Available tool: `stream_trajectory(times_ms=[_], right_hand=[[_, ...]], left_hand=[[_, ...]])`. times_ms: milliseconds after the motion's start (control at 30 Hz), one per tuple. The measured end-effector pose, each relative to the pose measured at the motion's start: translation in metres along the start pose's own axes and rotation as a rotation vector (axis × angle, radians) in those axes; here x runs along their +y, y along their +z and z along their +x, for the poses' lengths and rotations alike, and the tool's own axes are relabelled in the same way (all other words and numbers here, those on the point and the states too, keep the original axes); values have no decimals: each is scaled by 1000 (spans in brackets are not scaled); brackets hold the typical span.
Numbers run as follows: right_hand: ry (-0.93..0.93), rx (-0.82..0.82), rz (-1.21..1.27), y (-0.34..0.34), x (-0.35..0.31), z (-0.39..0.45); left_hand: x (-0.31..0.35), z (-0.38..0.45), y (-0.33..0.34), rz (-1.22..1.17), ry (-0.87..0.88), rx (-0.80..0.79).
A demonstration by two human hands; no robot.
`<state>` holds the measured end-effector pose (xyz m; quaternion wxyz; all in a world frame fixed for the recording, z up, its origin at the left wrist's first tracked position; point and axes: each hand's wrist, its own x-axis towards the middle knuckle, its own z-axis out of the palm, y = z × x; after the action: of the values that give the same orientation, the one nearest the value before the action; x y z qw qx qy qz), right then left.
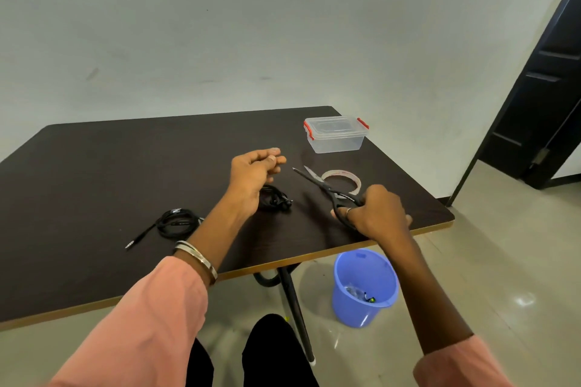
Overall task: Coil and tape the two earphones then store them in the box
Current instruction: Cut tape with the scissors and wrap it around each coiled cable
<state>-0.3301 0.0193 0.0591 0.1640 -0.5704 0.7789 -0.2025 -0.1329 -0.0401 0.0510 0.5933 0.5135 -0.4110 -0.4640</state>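
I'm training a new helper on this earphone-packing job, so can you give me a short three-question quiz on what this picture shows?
1. True or false: the lid is on the clear box.
2. Which hand holds the scissors? A) left hand B) right hand C) neither
3. Fill in: the tape roll lies on the table between the scissors and the ____.

Key
1. True. The lid sits on it, with its red clips at the ends.
2. B. The right hand grips the handles, blades pointing away. The left hand is raised above one coiled earphone and seems to pinch a small clear piece; the other earphone lies to its left.
3. Box.
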Motion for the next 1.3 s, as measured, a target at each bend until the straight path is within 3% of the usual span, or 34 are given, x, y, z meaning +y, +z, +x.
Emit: stream_trajectory(times_ms=[267, 533, 767, 900, 1000, 1133, 1300], right_hand=[[133, 339, -29, 9, 17, 18], [222, 327, -145, 20, 31, 27], [175, 198, -262, 10, 16, 10], [99, 290, -319, 4, 4, -7], [-31, 277, -149, 4, -14, -10], [-346, 55, 411, 14, -44, -18], [-151, -369, 891, 28, -79, -20]], left_hand=[[1, -11, -25, -156, -83, 9], [-9, -11, -17, -114, -85, -26], [-7, -16, -16, 4, -9, -49], [-4, -17, -19, 10, 8, -62], [-5, -20, -23, -1, 4, -77], [-5, -25, -29, -16, 21, -115], [-4, -28, -40, 9, 98, -155]])
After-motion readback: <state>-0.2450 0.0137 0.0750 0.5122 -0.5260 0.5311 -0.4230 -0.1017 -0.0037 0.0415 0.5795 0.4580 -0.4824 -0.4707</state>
